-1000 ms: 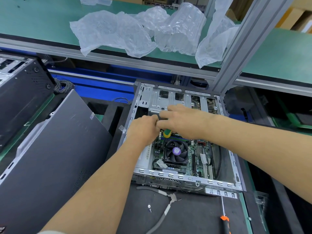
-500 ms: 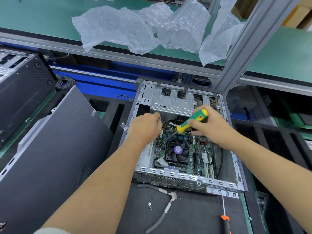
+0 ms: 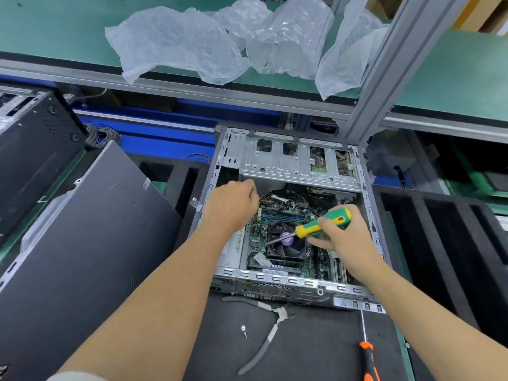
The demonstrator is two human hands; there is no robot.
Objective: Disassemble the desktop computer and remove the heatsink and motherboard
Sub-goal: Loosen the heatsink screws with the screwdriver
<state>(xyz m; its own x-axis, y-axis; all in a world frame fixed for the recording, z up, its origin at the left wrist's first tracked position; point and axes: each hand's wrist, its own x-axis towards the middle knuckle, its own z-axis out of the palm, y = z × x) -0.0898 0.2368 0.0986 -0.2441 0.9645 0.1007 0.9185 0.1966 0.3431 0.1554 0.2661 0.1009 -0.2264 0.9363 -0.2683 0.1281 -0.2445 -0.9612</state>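
**A:** What is the surface like, from the head camera?

**B:** A black foam work mat (image 3: 310, 350) lies under the open silver steel computer case (image 3: 288, 287), which sits at centre. At twelve o'clock runs a green-topped upper shelf (image 3: 55, 31) with crumpled clear plastic air-cushion wrap (image 3: 192, 42) on it. A grey aluminium frame post (image 3: 384, 70) slants down from one o'clock to the case's far right corner. Black foam slotted trays (image 3: 445, 229) fill three o'clock.

**A:** And around the case?

**B:** A dark grey detached side panel (image 3: 82, 243) leans at nine o'clock, another black computer chassis (image 3: 33, 149) at ten. At six o'clock, on the mat, lie grey-handled pliers (image 3: 264, 339), a small loose screw (image 3: 243, 329) and an orange-handled screwdriver (image 3: 367, 358), its shaft reaching toward the case.

**A:** The task's parts?

**B:** The green motherboard (image 3: 258, 235) is seated in the case floor, with the black finned heatsink with its purple-hubbed fan (image 3: 286, 243) mounted on it at centre.

**A:** The hands?

**B:** The left hand (image 3: 231, 204) is curled at the board's eleven o'clock corner beside the cable bundle (image 3: 280, 200); I cannot tell whether it grips anything. The right hand (image 3: 343, 237) grips the green-and-yellow-handled screwdriver (image 3: 321, 225), whose tip slants across the fan. Both forearms cover part of the case's near side.
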